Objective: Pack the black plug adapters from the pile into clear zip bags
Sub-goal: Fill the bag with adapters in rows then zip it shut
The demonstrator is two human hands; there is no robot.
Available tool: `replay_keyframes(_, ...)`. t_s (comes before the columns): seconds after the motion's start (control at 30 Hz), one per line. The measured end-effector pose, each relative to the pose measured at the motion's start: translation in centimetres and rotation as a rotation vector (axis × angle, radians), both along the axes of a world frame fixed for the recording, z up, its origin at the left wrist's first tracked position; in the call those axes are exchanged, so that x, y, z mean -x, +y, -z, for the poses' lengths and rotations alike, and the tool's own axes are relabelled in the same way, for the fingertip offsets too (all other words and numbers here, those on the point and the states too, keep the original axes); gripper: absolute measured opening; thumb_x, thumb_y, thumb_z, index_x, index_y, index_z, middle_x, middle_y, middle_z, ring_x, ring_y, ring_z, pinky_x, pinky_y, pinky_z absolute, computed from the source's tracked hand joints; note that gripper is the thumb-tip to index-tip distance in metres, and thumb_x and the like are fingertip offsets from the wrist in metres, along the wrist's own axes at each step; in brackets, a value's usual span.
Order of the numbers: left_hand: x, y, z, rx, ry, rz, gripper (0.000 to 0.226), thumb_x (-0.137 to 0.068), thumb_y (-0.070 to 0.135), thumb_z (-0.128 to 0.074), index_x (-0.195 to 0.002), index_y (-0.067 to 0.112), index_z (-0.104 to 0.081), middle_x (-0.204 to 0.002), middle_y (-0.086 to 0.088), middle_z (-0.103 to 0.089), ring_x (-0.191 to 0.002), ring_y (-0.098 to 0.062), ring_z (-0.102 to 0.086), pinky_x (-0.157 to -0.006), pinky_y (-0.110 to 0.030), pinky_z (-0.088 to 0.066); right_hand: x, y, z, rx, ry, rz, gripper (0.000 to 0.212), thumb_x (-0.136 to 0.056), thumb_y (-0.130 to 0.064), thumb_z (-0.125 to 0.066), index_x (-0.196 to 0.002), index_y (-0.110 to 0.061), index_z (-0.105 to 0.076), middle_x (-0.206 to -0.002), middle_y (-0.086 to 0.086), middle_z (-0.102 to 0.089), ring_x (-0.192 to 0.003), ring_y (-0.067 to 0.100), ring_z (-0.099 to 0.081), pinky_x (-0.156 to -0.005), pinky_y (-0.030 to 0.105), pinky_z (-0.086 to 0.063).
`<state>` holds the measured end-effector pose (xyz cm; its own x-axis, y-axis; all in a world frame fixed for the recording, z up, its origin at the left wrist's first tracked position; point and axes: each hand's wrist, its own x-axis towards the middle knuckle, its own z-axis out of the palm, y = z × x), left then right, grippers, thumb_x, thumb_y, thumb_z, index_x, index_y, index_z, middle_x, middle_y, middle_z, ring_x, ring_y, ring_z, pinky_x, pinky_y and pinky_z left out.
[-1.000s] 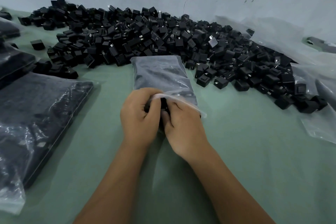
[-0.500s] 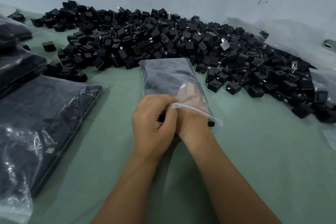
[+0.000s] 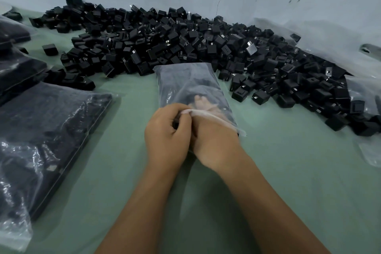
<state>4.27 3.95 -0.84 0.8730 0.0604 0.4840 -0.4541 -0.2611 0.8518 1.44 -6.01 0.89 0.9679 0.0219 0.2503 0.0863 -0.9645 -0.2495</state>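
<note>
The green desk (image 3: 299, 171) carries a pile of black plug adapters (image 3: 185, 47) across the upper frame. Filled bags (image 3: 47, 130) lie at left. At centre, a clear zip bag (image 3: 185, 82) lies flat. The left hand (image 3: 167, 138) pinches its mouth; the right hand (image 3: 214, 142) reaches inside, grasp hidden.

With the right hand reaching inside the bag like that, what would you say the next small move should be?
Probably draw the right hand back out: its fingers show through the zip bag, deep inside, while the left hand pinches the mouth open. Whether it holds an adapter is unclear.
</note>
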Motion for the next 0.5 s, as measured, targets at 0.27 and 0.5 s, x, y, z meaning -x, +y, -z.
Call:
replay_keyframes(0.27, -0.5, -0.1, 0.5, -0.049, 0.107, -0.028, 0.027, -0.072, 0.045, -0.042, -0.071, 0.026, -0.061, -0.058, 0.01, -0.057, -0.063, -0.015, -0.053, -0.058, -0.032, -0.041, 0.2, -6.5, -1.8, -0.181, -0.681, 0.131, 0.019, -0.083, -0.014, -0.046, -0.083, -0.011, -0.065, -0.079, 0.0, -0.058, -0.07, 0.019, -0.052, -0.057, 0.024, -0.037)
replay_keyframes(0.5, -0.6, -0.1, 0.9, -0.077, 0.128, -0.016, 0.024, -0.072, 0.047, -0.041, -0.072, 0.031, -0.059, -0.059, 0.013, -0.056, -0.062, -0.011, -0.051, -0.056, -0.029, -0.034, -2.5, -13.4, 2.4, -0.293, -0.001, 0.547, 0.055, -0.091, -0.03, -0.052, -0.144, -0.038, -0.036, -0.155, 0.003, -0.023, -0.14, 0.027, -0.024, -0.114, 0.041, -0.021)
